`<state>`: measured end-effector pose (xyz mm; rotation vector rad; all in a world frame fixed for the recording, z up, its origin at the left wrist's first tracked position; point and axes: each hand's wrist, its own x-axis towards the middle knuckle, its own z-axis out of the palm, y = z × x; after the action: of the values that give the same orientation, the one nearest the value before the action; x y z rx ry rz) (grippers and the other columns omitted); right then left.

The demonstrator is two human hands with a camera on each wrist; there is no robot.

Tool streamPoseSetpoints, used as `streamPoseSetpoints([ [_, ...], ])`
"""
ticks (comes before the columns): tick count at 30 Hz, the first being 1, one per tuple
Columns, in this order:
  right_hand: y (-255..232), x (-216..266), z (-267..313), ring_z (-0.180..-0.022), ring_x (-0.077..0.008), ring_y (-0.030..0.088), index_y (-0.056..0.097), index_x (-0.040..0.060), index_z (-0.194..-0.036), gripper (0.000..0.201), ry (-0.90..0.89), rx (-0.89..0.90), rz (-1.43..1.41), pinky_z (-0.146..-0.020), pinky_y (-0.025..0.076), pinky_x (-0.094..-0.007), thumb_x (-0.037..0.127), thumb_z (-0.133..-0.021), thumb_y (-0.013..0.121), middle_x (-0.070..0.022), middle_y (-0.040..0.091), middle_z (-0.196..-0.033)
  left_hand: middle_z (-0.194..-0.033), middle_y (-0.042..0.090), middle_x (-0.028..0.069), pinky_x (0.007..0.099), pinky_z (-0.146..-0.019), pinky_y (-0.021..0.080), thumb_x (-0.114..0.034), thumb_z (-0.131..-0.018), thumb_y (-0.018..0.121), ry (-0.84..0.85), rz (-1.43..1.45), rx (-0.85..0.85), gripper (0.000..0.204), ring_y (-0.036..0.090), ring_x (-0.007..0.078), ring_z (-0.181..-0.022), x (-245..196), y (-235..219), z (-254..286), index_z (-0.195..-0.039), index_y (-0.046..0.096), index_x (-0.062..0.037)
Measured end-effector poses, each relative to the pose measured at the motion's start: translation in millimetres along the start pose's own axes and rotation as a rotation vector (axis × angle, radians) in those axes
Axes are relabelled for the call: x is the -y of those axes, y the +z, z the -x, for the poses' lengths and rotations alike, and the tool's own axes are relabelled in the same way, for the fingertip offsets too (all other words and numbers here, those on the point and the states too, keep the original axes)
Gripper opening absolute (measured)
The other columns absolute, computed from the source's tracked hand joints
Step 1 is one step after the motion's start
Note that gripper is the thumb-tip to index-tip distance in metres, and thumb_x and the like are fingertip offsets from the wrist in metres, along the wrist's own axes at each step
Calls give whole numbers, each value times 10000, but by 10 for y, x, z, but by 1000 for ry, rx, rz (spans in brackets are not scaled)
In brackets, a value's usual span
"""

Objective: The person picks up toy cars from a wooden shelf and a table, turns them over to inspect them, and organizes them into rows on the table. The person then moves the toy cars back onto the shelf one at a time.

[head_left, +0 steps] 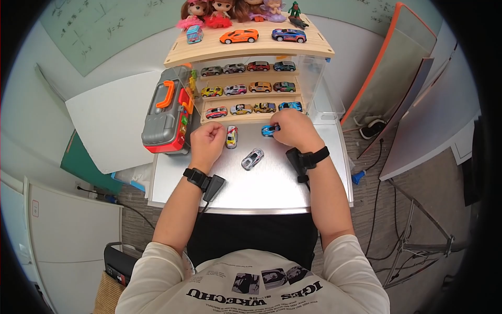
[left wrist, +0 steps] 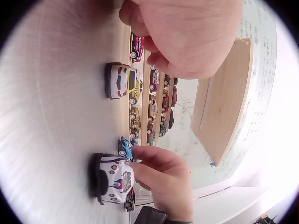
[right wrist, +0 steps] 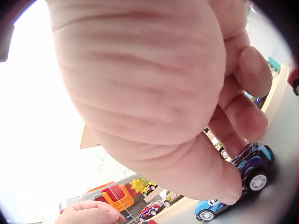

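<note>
My right hand pinches a small blue toy car on the metal tabletop, in front of the display shelf. In the right wrist view, thumb and fingertips are on the sides of this blue-and-black car, its wheels close to the table. My left hand, fingers loosely curled, holds nothing and rests just left of a yellow-and-white toy car. Nearer to me, a white toy car with purple flame markings stands at an angle between the two hands.
Behind the hands stands a tiered wooden shelf bearing rows of toy cars. On its top board are an orange car, a dark blue car, a small bus and several dolls. A grey-and-red toolbox stands on the left.
</note>
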<state>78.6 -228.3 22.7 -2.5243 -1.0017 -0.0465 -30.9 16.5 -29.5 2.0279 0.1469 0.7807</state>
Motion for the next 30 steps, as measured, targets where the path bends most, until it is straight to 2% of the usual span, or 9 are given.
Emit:
streamPoseSetpoints([
  [2,8,-18,-13,-969,-353,724,797,87,-946,193,52,18,4,-847,588,-479,71,-769,721,-159,758,-962,-709,702,69,268,-603,513,-59,-897,725,-2,-4,-4,99,634,91,-630,17,-10,4,-900,748,37],
  [5,115,-64,-39,-968,-357,722,795,73,-975,204,-15,-15,-27,-860,586,-465,95,-779,742,-171,755,-971,-708,701,69,270,-603,513,-58,-896,725,8,2,-2,98,632,94,-627,25,13,5,-899,747,37],
  [7,191,-12,-65,-972,-359,721,793,59,-1011,240,-226,-30,-212,-879,583,-453,134,-785,764,-184,751,-997,-710,701,68,268,-601,512,-56,-896,724,21,-11,4,94,629,95,-625,19,8,-1,-898,747,35],
  [11,264,3,-55,-973,-352,720,800,72,-1023,248,-256,-80,-153,-876,584,-450,137,-787,760,-166,753,-1052,-708,700,65,266,-599,510,-55,-897,722,2,-1,-4,91,627,93,-624,-5,-6,8,-898,746,33],
  [14,172,4,-56,-966,-343,721,816,112,-1009,229,-109,-22,-25,-861,589,-459,131,-791,746,-137,759,-1056,-706,699,61,264,-599,508,-56,-899,720,0,15,0,92,627,91,-626,2,-2,9,-899,747,32],
  [17,18,40,-30,-991,-329,715,820,88,-998,210,9,45,-53,-874,582,-430,157,-806,770,-114,769,-1015,-700,696,60,265,-596,506,-58,-901,719,4,2,-4,96,626,87,-624,14,1,4,-901,747,34],
  [21,173,23,-27,-975,-333,722,818,80,-1016,230,-122,37,-94,-879,583,-425,169,-809,772,-125,774,-1020,-695,696,57,265,-589,504,-59,-901,720,1,14,-3,97,621,82,-617,7,12,3,-903,750,33],
  [23,241,50,-15,-971,-332,726,817,65,-1028,249,-224,-76,-164,-877,584,-423,175,-809,774,-126,779,-1022,-694,696,56,264,-587,503,-60,-901,720,-1,14,-3,97,620,81,-615,8,8,3,-904,751,32],
  [30,127,54,-34,-1030,-340,722,805,93,-1098,306,-68,73,-79,-924,580,-437,154,-808,729,-145,767,-1068,-697,695,47,258,-588,502,-58,-903,718,-12,25,0,100,613,73,-618,-6,3,11,-904,751,36],
])
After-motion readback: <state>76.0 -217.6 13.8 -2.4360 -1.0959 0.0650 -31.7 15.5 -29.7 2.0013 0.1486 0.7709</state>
